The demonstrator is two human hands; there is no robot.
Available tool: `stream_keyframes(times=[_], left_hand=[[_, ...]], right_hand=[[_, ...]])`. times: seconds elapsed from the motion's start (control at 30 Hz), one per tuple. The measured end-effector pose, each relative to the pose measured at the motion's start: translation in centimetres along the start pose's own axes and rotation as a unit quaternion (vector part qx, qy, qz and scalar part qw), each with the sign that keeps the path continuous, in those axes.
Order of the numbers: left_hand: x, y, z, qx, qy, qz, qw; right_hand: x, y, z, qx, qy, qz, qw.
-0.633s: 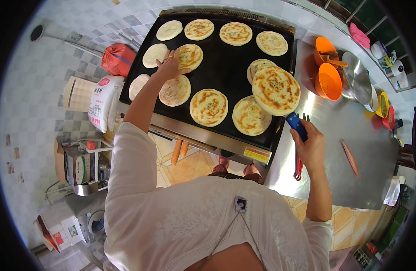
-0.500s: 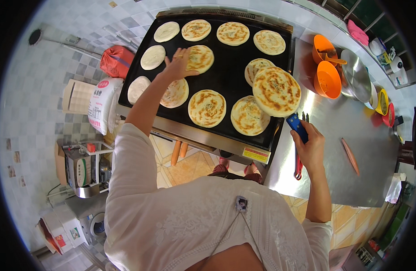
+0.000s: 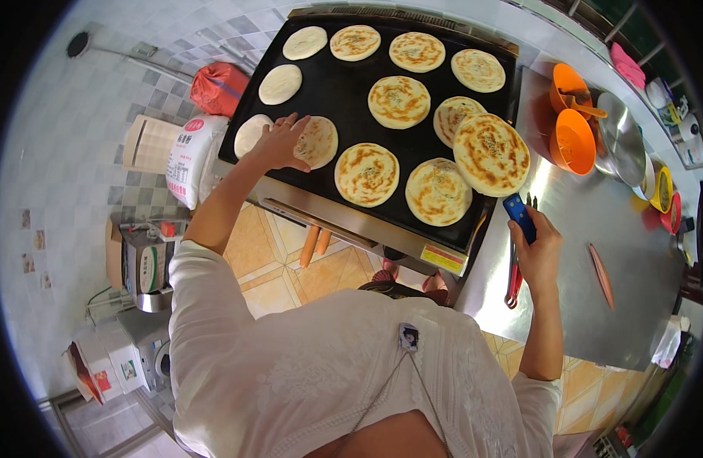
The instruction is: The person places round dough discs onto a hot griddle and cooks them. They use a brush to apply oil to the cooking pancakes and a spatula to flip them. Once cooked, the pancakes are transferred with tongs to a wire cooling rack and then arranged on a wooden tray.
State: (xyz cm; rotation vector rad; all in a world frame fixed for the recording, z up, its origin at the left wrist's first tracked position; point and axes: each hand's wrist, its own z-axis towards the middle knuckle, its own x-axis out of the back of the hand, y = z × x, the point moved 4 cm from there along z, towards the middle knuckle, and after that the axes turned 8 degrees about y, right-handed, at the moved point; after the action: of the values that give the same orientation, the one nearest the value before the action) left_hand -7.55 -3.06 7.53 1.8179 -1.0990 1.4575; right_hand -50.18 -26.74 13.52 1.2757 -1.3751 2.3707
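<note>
Several round flatbreads, some pale and some browned, lie on a black griddle (image 3: 344,99). My left hand (image 3: 281,145) is open, fingers spread, at the left edge of a lightly browned flatbread (image 3: 319,143) in the front row; whether it presses on it I cannot tell. A pale flatbread (image 3: 251,134) is partly behind that hand. My right hand (image 3: 538,248) is closed round the handle of a blue-handled spatula (image 3: 519,217). Its blade is hidden under a browned flatbread (image 3: 491,155), which overlaps two others at the griddle's right side.
Right of the griddle is a steel table (image 3: 565,320) with red-handled tongs (image 3: 513,282), a pinkish tapered stick (image 3: 601,276), orange bowls (image 3: 573,143) and a metal basin (image 3: 620,133). A white printed sack (image 3: 190,160) and a red bag (image 3: 218,88) stand at left.
My left hand has moved from the middle-row browned flatbread toward the front-left one. That middle flatbread now lies farther right on the griddle. My right hand keeps hold of the spatula.
</note>
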Motion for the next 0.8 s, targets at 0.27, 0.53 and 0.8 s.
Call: stream_keyframes(times=[0.27, 0.53, 0.8], left_hand=[[0.2, -0.8, 6.4, -0.039, 0.106, -0.019, 0.993], [2.4, 2.9, 9.9, -0.09, 0.188, 0.032, 0.977], [-0.4, 14.1, -1.0, -0.319, 0.053, -0.004, 0.946]], right_hand=[[-0.6, -1.4, 0.8, 0.019, -0.021, -0.019, 0.999], [-0.1, -1.1, -0.7, 0.036, -0.026, -0.042, 0.998], [-3.2, -1.3, -0.5, 0.097, -0.087, -0.061, 0.99]])
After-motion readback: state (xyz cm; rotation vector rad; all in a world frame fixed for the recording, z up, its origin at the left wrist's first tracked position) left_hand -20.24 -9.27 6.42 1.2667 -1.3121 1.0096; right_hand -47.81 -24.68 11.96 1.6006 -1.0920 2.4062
